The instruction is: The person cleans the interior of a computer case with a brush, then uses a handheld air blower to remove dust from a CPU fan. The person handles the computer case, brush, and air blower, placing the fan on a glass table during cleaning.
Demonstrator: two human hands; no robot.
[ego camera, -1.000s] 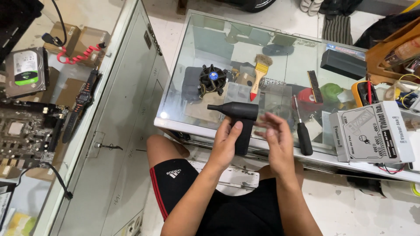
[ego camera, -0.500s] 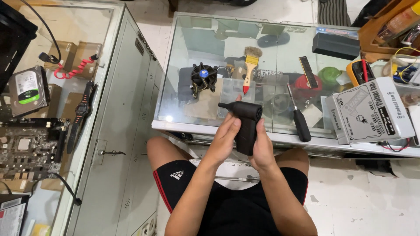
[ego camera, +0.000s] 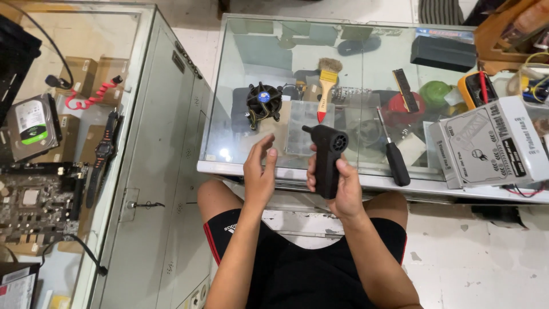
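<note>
Since half a second ago the left hand [ego camera: 258, 171] has let go, fingers spread beside the black blower [ego camera: 328, 157], now gripped by the right hand [ego camera: 343, 189] alone at frame centre, nothing yet cleaned.

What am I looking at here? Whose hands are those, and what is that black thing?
The picture comes from a camera worn on a person's head, looking down, so you see that person's own arms and lap. The person sits at a glass table. The right hand grips a black handheld blower, shaped a bit like a small hair dryer, held upright by its handle. The left hand is open beside it, holding nothing and not touching it. On the glass lie a round cooling fan, a paintbrush with a yellow handle, a screwdriver with a black handle and a white box. On the counter to the left are a hard drive, a circuit board and a wristwatch.
</note>
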